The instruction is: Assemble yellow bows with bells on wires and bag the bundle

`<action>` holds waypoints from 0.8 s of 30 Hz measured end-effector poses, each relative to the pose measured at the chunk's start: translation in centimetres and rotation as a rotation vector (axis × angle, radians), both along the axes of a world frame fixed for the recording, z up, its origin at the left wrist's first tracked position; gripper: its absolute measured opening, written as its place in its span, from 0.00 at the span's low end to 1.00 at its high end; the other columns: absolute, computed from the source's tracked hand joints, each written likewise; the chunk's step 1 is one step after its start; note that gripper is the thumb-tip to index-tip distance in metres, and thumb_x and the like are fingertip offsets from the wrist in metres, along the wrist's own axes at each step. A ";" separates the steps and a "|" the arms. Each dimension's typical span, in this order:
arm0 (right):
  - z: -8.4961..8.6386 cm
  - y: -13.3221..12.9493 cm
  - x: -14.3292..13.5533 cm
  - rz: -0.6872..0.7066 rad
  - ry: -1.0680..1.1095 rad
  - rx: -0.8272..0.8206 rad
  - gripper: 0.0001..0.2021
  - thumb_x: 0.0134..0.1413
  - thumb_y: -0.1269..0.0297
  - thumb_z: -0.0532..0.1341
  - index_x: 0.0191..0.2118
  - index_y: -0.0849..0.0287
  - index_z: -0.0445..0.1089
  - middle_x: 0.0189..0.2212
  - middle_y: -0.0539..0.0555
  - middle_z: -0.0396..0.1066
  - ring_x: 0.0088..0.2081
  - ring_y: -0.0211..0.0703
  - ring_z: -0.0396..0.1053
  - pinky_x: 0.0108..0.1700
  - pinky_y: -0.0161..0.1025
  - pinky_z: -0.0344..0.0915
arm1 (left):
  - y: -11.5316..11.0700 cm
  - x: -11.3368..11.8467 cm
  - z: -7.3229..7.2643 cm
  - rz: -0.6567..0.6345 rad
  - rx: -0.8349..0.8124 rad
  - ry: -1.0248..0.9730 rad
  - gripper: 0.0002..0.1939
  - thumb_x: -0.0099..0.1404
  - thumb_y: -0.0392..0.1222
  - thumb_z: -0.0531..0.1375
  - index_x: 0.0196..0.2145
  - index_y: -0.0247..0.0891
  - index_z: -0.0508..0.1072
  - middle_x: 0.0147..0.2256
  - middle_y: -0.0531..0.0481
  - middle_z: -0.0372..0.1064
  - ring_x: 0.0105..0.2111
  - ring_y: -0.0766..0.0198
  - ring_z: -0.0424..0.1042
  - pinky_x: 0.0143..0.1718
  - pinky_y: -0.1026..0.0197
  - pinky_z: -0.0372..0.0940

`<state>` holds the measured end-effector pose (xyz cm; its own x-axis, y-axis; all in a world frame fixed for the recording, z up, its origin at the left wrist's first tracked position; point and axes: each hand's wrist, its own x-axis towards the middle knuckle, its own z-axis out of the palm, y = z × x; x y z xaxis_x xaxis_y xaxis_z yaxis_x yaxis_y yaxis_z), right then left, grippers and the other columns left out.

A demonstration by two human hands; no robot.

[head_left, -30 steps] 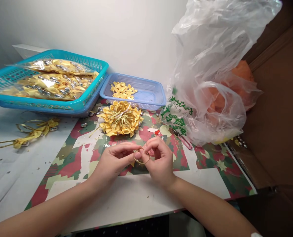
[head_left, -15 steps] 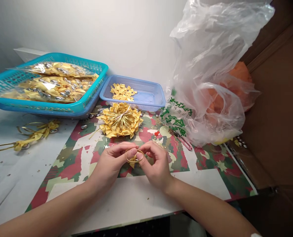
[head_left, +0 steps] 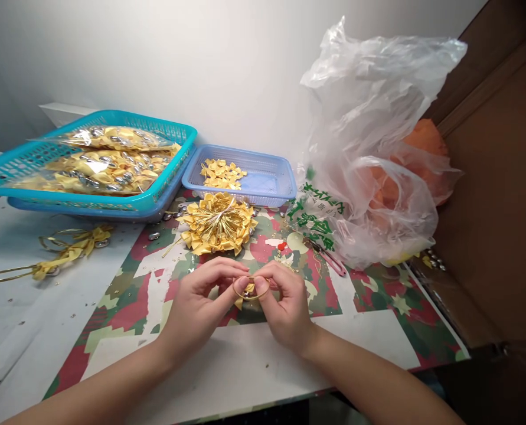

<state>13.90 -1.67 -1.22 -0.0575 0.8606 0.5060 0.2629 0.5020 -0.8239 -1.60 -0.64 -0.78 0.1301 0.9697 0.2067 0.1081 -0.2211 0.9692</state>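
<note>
Between both hands is a loop of gold cord (head_left: 256, 298), with a yellow ribbon bow (head_left: 239, 303) hanging at it; something small and silvery shows beside the bow. My left hand (head_left: 196, 298) pinches the loop's left part between thumb and fingers. On the other side, my right hand (head_left: 287, 301) pinches it the same way, the two thumbs almost meeting. The fingers hide the cord's upper part. Just beyond them lies a round bundle of yellow bows (head_left: 221, 239), its gold cords gathered in the centre.
A turquoise basket (head_left: 143, 200) with bagged bows and silver bells stands back left. Behind the bundle is a blue basket (head_left: 280, 177) holding loose bows. Pink-handled snips (head_left: 336, 265) lie near a plastic bag (head_left: 378, 100) at right. Separate corded bows (head_left: 70, 254) lie left.
The view has tilted slightly upward, so the scene sits lower. My thumbs have come closer together on the gold loop, which is still held in both hands.
</note>
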 end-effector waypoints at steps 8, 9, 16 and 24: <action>-0.2 -0.1 0.0 -0.002 -0.009 0.009 0.08 0.59 0.72 0.56 0.30 0.59 0.70 0.26 0.49 0.70 0.29 0.34 0.65 0.32 0.33 0.61 | -0.4 0.0 -0.1 0.027 0.097 0.086 0.07 0.63 0.42 0.61 0.29 0.41 0.78 0.34 0.48 0.73 0.33 0.62 0.73 0.28 0.64 0.66; -0.2 0.0 0.0 -0.005 -0.009 0.010 0.08 0.59 0.72 0.56 0.30 0.59 0.71 0.26 0.49 0.70 0.29 0.34 0.65 0.32 0.33 0.61 | -0.4 0.0 -0.2 0.018 0.052 0.063 0.07 0.64 0.43 0.61 0.30 0.41 0.78 0.35 0.48 0.73 0.32 0.63 0.73 0.28 0.64 0.66; -0.2 -0.1 0.0 -0.018 -0.012 0.013 0.09 0.59 0.71 0.56 0.30 0.60 0.71 0.25 0.49 0.69 0.28 0.35 0.65 0.31 0.33 0.60 | -0.3 0.0 -0.3 0.025 -0.008 0.045 0.10 0.64 0.45 0.60 0.30 0.41 0.79 0.35 0.47 0.75 0.36 0.60 0.73 0.32 0.63 0.69; -0.2 -0.1 0.0 -0.032 -0.031 0.015 0.09 0.59 0.71 0.56 0.28 0.59 0.70 0.23 0.49 0.68 0.27 0.35 0.64 0.30 0.33 0.61 | -0.3 -0.4 -0.1 0.055 0.281 0.185 0.06 0.61 0.37 0.63 0.36 0.44 0.80 0.35 0.49 0.75 0.35 0.61 0.73 0.30 0.63 0.68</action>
<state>13.87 -1.75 -1.45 -0.0455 0.8546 0.5173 0.3040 0.5051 -0.8077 -2.00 -0.93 -0.86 0.1396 0.8850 0.4442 0.2956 -0.4654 0.8343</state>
